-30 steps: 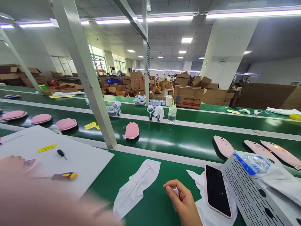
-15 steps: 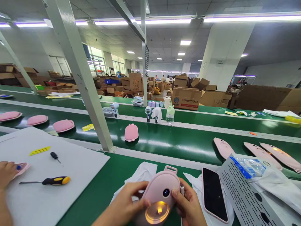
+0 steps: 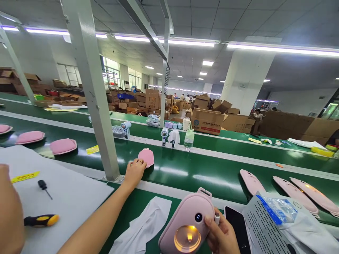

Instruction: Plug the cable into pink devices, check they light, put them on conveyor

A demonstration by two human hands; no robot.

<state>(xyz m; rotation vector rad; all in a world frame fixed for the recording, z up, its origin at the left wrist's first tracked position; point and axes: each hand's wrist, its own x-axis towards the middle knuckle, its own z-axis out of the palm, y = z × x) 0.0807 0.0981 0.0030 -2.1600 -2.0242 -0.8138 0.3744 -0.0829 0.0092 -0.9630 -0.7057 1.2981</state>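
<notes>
Right hand (image 3: pixel 225 234) grasps the pink device (image 3: pixel 182 208) by its right edge, thumb on the face just below and right of the small dark display (image 3: pixel 198 217); the device lies to the left of that hand, tilted, its loop (image 3: pixel 204 192) at the upper end and its round window (image 3: pixel 187 239) glowing amber. A white plug (image 3: pixel 217 218) shows at the same fingers, beside the device's edge. Left hand (image 3: pixel 135 172) extends to the belt (image 3: pixel 185 173), fingers bent over the near left corner of a pink pad (image 3: pixel 147 156); most of the pad lies beyond and to the right of the fingertips. Whether those fingers grip it or only rest there cannot be told. White cloth (image 3: pixel 144 224) lies on the green bench between the left forearm and the device. Phone (image 3: pixel 237 229) lies just right of the right hand, partly hidden by it; the slotted metal box (image 3: pixel 265 225) stands beside the phone. Another person's arm (image 3: pixel 10 211) enters at far left, near a yellow-and-black screwdriver (image 3: pixel 42 220).
</notes>
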